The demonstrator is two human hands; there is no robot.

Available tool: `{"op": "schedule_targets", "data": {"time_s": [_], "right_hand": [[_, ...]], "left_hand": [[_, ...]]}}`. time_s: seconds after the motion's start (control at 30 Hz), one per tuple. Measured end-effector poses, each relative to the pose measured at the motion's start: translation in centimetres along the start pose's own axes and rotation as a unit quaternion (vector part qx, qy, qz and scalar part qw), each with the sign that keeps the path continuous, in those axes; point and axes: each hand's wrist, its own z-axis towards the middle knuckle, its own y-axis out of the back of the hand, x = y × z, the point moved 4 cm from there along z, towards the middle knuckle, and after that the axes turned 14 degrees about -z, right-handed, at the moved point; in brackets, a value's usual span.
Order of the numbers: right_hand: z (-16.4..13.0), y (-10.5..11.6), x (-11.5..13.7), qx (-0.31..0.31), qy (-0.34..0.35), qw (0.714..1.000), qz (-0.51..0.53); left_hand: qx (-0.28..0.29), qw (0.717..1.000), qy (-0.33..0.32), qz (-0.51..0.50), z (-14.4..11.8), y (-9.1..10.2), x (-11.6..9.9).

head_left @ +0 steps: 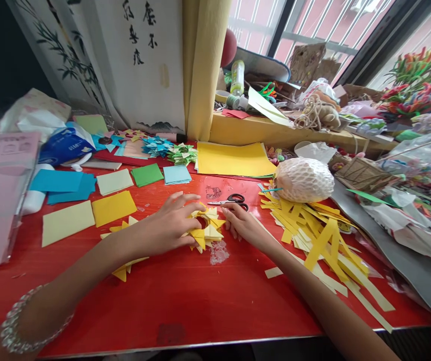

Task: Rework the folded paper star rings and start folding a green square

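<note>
Red tabletop (215,301): firm backing, best used by keeping the folded work flat against it. Heap of yellow and cream paper strips (320,240), right: best spared any dragging by the right forearm. Left hand (174,220): fingers spread over the left side of the ring, touching; best for steadying without crushing. Right hand (241,224): fingers curled, tips gathered at a right-hand point of the ring; best for fine adjustment. Folded-paper ring (212,231), yellow and cream: at centre on the tabletop, between both hands; best worked point by point, pressure light, open middle kept round. Black-handled scissors (226,202): just beyond the ring, best left there. Obscured, by size: pink sheet (3,200), far left, cut off by the frame; foam-netted bundle (303,180), far right, contents masked; second yellow-and-cream folded piece (123,273), mostly behind the left forearm, whole outline uncertain; firmness of the left grip, impossible to tell; actual pinch at the right fingertips, likewise impossible to tell.
</note>
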Motion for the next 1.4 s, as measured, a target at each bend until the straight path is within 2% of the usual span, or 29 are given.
{"op": "schedule_targets", "data": {"time_s": [0.3, 0.6, 0.93, 1.4], "right_hand": [[0.1, -0.1, -0.3, -0.002, 0.006, 1.0, 0.001], [0.2, -0.1, -0.2, 0.0, 0.006, 1.0, 0.001], [0.1, 0.0, -0.3, -0.004, 0.008, 1.0, -0.018], [-0.1, 0.1, 0.1, 0.003, 0.007, 1.0, -0.004]], "left_hand": [[0.013, 0.999, 0.022, 0.026, 0.0, -0.2, -1.1], [-0.044, 0.997, 0.015, 0.057, 0.1, -1.3, -2.1], [-0.02, 0.998, 0.014, 0.054, 0.0, -0.8, -2.2], [0.008, 0.999, 0.026, 0.044, -0.8, -0.6, -1.2]]}}
